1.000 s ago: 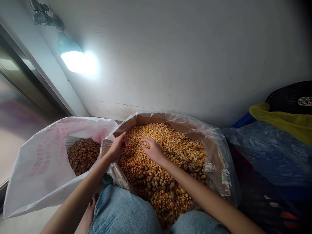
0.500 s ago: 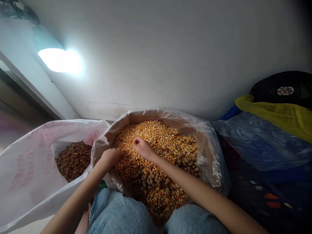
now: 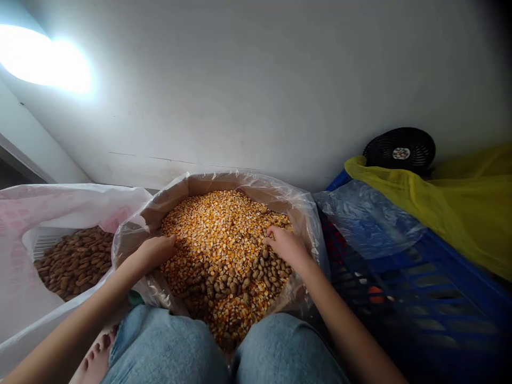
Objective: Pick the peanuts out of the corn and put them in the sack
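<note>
A box lined with a clear plastic bag stands before my knees, holding yellow corn kernels and larger speckled brown beans or nuts. At the left side of the corn is my left hand, its fingers bent together and partly hidden. My right hand hovers over or touches the right side of the pile, just above the speckled ones. Its thumb and fingers are curled closed; anything inside is too small to make out.
Left of the box, a white sack holds brown almond-shaped nuts. On the right are a blue plastic crate, clear plastic film, yellow mesh cloth and a black fan. A bright lamp shines at upper left.
My right hand has moved from the middle of the corn to its right side, near the speckled ones. My left hand stays at the left edge. The view has turned right.
</note>
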The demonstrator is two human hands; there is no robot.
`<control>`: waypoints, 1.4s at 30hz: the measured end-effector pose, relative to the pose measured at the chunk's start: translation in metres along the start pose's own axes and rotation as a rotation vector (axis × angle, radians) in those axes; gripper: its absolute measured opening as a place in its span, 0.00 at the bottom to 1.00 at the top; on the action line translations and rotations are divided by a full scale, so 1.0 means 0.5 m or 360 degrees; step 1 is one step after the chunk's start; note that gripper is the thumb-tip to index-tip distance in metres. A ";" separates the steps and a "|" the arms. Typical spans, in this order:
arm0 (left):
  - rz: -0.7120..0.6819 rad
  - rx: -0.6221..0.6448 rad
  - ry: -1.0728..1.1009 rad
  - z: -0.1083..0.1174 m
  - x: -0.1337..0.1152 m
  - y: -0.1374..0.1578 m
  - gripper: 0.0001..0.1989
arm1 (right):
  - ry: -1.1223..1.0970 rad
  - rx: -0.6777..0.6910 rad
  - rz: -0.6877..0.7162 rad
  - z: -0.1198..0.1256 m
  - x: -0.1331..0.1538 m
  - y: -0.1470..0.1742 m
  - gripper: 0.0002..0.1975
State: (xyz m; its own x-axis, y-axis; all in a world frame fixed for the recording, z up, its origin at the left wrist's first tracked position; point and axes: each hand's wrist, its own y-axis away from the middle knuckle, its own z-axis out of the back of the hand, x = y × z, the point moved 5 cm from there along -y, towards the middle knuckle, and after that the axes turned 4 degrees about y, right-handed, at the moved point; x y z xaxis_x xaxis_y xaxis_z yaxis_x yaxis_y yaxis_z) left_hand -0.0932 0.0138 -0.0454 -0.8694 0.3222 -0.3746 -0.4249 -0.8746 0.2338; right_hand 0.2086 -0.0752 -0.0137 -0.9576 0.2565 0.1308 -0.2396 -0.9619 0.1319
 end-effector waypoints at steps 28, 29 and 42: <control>-0.0134 0.0843 0.2942 -0.003 -0.402 -0.114 0.10 | -0.2832 0.0724 -0.0040 0.108 -0.120 0.027 0.15; -0.0117 0.0847 0.3006 -0.010 -0.407 -0.119 0.09 | -0.2867 0.0719 -0.0076 0.107 -0.122 0.022 0.15; 0.0185 0.0752 0.2845 -0.101 -0.359 -0.132 0.01 | -0.2889 0.0790 -0.0233 0.076 -0.114 -0.015 0.15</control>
State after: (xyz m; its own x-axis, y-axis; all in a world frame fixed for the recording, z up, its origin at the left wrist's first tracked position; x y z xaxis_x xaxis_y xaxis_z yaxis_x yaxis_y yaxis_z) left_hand 0.1037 -0.0048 -0.0387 0.2388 -0.7191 -0.6525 -0.6899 -0.5985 0.4072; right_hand 0.2712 -0.0788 0.0149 0.4503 0.4176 0.7892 0.0864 -0.9001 0.4269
